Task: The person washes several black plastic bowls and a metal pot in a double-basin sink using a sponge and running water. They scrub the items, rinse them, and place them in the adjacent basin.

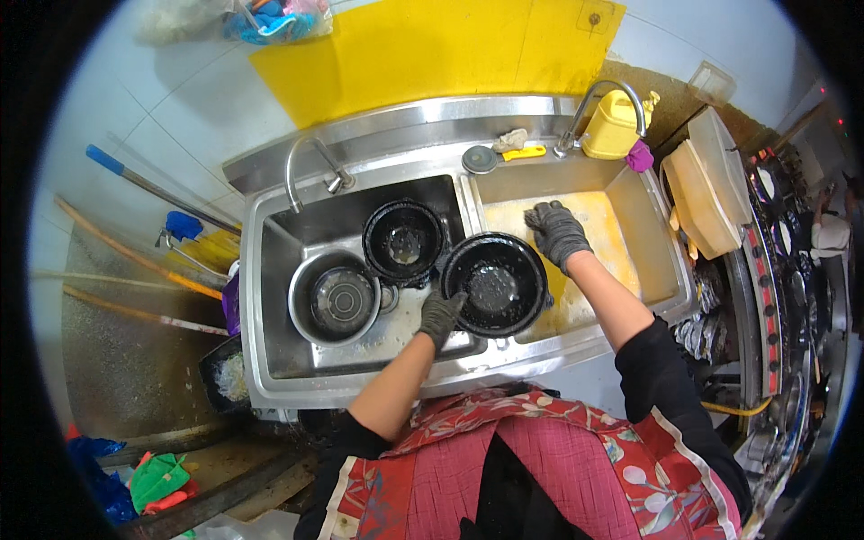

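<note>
My left hand, in a dark grey glove, grips the left rim of a wet black pot. This pot is held over the divider between the two sink basins, its inside facing up with droplets and some suds. My right hand, gloved the same way, is over the right basin, which holds yellowish, foamy water. Its fingers are bunched around what may be a dark scrubber, too unclear to settle. In the left basin stand another black pot and a steel pot with a side handle.
Curved faucets rise behind the left basin and right basin. Along the back ledge are a round grey lid, a yellow-handled tool and a yellow jug. Plastic containers stand right of the sink; poles lean at left.
</note>
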{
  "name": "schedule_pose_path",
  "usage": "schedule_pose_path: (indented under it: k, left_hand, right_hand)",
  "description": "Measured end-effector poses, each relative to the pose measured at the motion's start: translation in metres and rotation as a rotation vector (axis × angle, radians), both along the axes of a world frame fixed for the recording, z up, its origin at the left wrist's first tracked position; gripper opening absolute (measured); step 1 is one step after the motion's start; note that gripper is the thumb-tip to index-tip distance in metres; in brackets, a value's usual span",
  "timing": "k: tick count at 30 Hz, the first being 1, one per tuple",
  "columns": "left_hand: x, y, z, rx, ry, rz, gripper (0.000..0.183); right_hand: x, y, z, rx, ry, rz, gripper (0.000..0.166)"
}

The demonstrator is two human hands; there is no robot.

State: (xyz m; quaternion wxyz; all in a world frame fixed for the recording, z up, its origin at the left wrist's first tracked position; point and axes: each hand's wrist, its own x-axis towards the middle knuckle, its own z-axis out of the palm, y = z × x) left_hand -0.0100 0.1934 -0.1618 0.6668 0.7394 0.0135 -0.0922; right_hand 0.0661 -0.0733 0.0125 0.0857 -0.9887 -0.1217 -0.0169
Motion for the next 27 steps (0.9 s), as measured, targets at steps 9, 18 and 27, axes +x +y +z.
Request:
schedule_pose_path:
  k: [9,18,27]
  left_hand:
    - [0.044,0.006,0.042,0.654,-0.367,-0.256,0.046]
    - [0.022,-0.001,0.046,0.509,-0.067,-0.189,0.033]
    - [0.011,0.002,0.057,0.314,0.078,-0.141,0.044]
  right_hand:
    - [-0.071,0.092,-0.053,0.035,0.106,0.407,0.045]
    - [-0.043,0.083,-0.038,0.012,0.141,0.250,0.024]
    - [-0.033,0.048,0.010,-0.296,0.728,0.256,0.044]
